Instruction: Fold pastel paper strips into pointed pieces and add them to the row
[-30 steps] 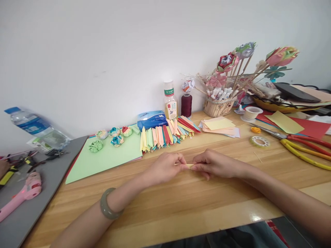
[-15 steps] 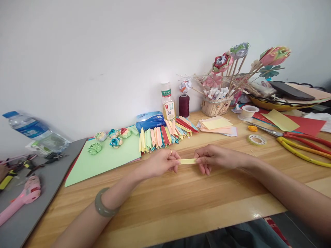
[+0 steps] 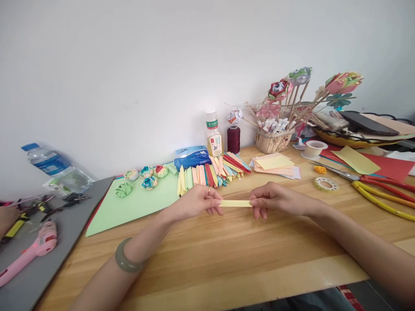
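Observation:
A narrow pale-yellow paper strip (image 3: 235,203) is stretched level between my two hands above the wooden table. My left hand (image 3: 202,200) pinches its left end between thumb and fingers. The right end is gripped the same way by my right hand (image 3: 267,201). Just beyond my left hand stands a row of folded colored paper pieces (image 3: 204,175) in yellow, green, pink, red and blue. A stack of small paper sheets (image 3: 275,163), yellow on top of pink, lies behind my right hand.
Several paper flowers (image 3: 149,182) rest on green sheets (image 3: 113,211) at left. A pink glue gun (image 3: 39,248) and a water bottle (image 3: 58,168) lie on a grey board. Large scissors (image 3: 359,179), a tape roll (image 3: 326,184) and a basket (image 3: 274,141) are at right.
My hands have moved slightly apart, so a longer stretch of the yellow strip shows between them. The head view has shifted a little.

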Demonstrator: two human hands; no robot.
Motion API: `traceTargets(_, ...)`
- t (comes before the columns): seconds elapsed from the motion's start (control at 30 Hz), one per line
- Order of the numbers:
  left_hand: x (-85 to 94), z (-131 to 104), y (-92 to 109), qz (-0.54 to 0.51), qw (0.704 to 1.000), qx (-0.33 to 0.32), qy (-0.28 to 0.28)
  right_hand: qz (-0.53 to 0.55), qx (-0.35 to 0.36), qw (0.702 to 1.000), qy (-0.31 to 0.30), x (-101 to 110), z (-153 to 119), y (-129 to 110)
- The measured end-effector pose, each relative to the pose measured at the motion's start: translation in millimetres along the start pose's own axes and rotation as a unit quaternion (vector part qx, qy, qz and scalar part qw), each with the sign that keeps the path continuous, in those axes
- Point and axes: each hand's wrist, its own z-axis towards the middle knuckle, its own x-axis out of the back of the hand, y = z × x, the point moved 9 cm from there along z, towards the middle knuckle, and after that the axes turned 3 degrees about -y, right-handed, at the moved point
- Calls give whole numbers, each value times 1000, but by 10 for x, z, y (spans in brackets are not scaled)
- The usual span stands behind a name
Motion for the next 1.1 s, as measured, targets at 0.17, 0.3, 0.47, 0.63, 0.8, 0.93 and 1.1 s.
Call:
traceTargets(0.17, 502, -13, 33, -16, 985, -52, 162, -34, -29, 995, 86, 155, 7, 84)
traceTargets(0.3, 805, -134, 153, -29, 956, -109, 271, -72, -52, 977, 193, 342, 118, 86)
traceTargets(0.47, 775, -167, 208, -31, 949, -124, 288, -154, -82, 948, 264, 390, 431, -83)
traceTargets(0.63, 737, -149, 203, -29, 948, -133, 287, -305, -79, 904, 290, 293, 662, -281)
traceTargets(0.8, 725, -148, 210, -23, 948, -140, 285, -415, -97, 852, 305, 422, 495, -297)
traceTargets(0.93, 696, -141, 202, -22, 951, -137, 276, -488, -111, 804, 321, 804, 86, -151)
traceTargets(1.1, 646, -103, 167, -18, 957, -137, 256, -553, -106, 780, 271, 1032, -235, 234)
